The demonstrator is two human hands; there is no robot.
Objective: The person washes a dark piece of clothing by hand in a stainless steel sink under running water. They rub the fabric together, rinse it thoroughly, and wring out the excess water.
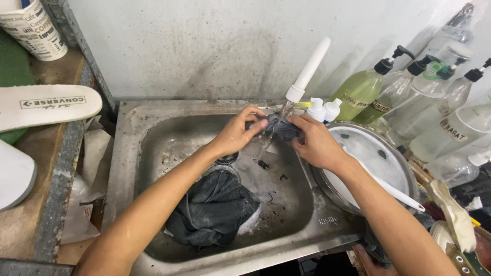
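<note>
- Rinsing in hand: left hand (236,134) and right hand (315,143) meet under the white tap spout (308,71), each grip closed on one end of a small dark cloth (280,129) stretched between them
- Left grip: fingers curled tight over the cloth's left end, thumb side towards the wall
- Right grip: fingers folded round the cloth's right end, nothing else held
- Water stream (273,134): falls from the spout onto the cloth between the two grips and runs on down into the basin
- Steel sink (153,148): below both grips, its floor wet and flecked with dark grit
- Dark grey garment (212,212): lies wet and bunched in the basin, below and nearer the person than the left grip, touched by neither hand
- Round metal basin (404,168): just beyond the right grip, holding white soapy water and a white-handled tool (396,193)
- Two small white-capped bottles (324,109): just behind the right grip, by the spout
- Pump bottles (409,92): on the tabletop further right, one greenish, the others clear
- White insole (48,106): well left of the left grip, on a shelf
- Progress, as a judgement: the small cloth is mid-rinse; the bunched garment appears yet to be washed or wrung
</note>
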